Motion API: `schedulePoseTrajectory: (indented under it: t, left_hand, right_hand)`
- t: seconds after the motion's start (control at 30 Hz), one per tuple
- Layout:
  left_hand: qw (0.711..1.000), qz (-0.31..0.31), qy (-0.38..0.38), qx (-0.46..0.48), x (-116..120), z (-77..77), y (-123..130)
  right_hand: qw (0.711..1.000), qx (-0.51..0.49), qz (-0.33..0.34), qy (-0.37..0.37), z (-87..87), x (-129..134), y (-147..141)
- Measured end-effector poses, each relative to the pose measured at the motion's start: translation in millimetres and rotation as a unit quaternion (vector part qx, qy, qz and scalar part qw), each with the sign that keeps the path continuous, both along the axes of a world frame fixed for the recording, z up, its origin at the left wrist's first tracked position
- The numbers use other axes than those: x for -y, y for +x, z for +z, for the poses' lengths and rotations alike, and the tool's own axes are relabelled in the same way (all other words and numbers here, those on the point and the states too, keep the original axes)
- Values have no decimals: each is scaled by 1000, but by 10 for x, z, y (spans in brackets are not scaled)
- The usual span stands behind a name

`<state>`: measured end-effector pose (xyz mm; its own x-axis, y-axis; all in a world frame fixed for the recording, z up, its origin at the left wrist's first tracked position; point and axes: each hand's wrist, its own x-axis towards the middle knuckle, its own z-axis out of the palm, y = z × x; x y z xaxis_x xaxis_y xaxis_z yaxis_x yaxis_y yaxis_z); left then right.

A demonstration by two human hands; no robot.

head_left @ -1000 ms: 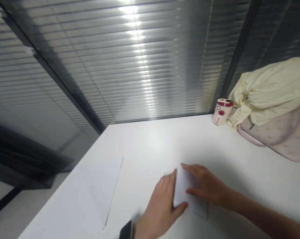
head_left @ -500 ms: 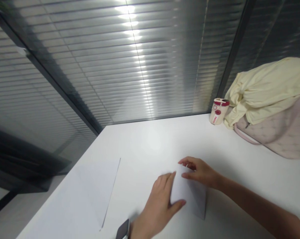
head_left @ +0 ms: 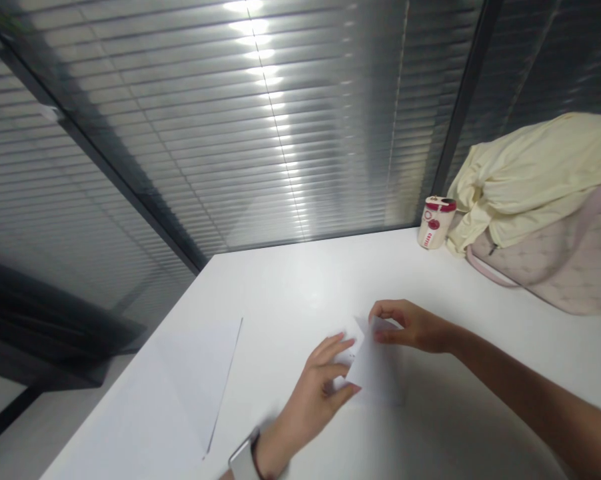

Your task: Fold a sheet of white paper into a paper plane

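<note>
Left hand [head_left: 313,393] and right hand [head_left: 413,327] grasp a folded white paper [head_left: 375,373], its edges barely distinguishable against the white bench [head_left: 300,280]

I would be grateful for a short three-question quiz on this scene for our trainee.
1. True or false: the watch is on the right wrist.
2. Which stands beside the pale yellow cloth: A a red-and-white cylindrical container, B a stapler, or C a phone?
3. What lies between the left hand and the right hand?

Key: 1 false, it is on the left wrist; 2 A; 3 a piece of white paper.
</note>
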<state>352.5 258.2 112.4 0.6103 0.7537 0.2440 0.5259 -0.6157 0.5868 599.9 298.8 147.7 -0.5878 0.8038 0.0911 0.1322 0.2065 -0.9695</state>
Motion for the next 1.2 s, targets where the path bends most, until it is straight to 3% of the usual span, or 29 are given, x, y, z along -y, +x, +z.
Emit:
schedulePoseTrajectory:
  t: [0.2,0.27,0.4,0.6,0.87,0.97,1.07,1.2]
  left_hand:
    - [997,-39,58,-29,45,22,29]
    - [994,-56,83,-36,92,39,28]
    - [990,-15,132,-53,153,65,12]
    - [984,-118,46,-123,147,174,39]
    - [981,-77,81,-157,174,162,11]
    - [981,-61,102,-152,176,153,40]
    - [981,-50,113,-149,174,133,85]
    - [983,-23,140,-120,175,66,137]
  right_hand:
    - [999,4,8,-32,-32,26,-26]
    - [999,42,4,-4,-48,8,-83]
    - [992,96,75,46,-35,-59,-158]
    - [978,139,148,49,6,-153,-173]
    - [971,166,107,134,288,-60,79]
    - [939,212,85,257,438,63,135]
    - [882,267,62,384,528,253,25]
    - [813,302,72,492,422,501,-220]
